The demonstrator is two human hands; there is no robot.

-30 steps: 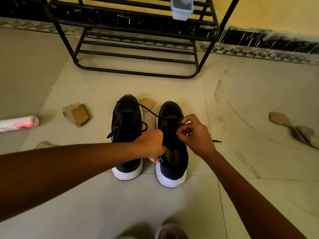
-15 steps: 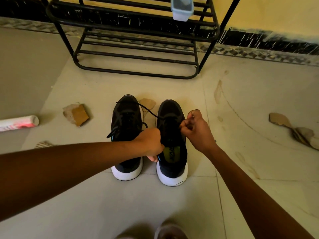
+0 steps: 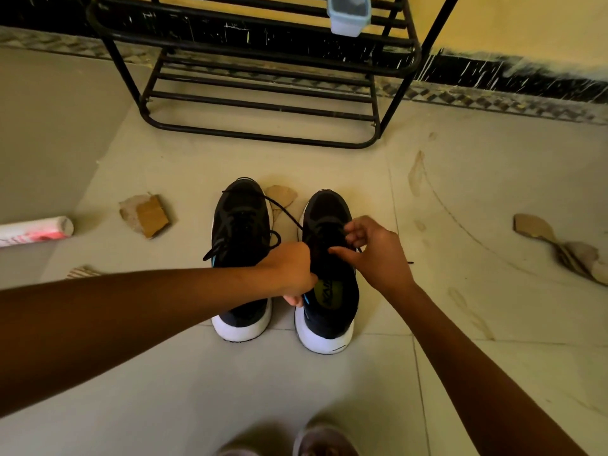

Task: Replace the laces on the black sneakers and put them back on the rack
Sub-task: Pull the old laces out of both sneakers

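Black uppers on white soles: the left sneaker [image 3: 241, 232] and the right sneaker [image 3: 329, 291] stand side by side on the floor [image 3: 329, 390], toes toward the rack [image 3: 263, 106], near it but not on it. The left hand [image 3: 289, 271] lies across the heel end of the left sneaker and hides part of it. Its fingers are curled on the inner collar of the right sneaker, gripping there, with only one fingertip showing between the shoes. The right hand [image 3: 375, 251] sits over the laced part of the right sneaker, fingers bent and thumb held apart from them. Dark on dark, I cannot tell whether a lace is caught in them. One loose lace [image 3: 284, 212] runs from the left sneaker's toe across the gap to the right sneaker, and a short dark tip pokes out beyond the right hand. The rack's top is cut off by the frame, as is a pale blue tub [image 3: 348, 14] on its upper bars. The person's own feet [image 3: 324, 439] barely show at the bottom edge.

Pale tiles, stained to the right, carry a cardboard scrap [image 3: 146, 215], a white and pink roll [image 3: 36, 228] cut off at the left, and more torn card [image 3: 533, 225] at the right. Behind the rack, a yellow wall [image 3: 526, 24] rises above a scuffed black skirting
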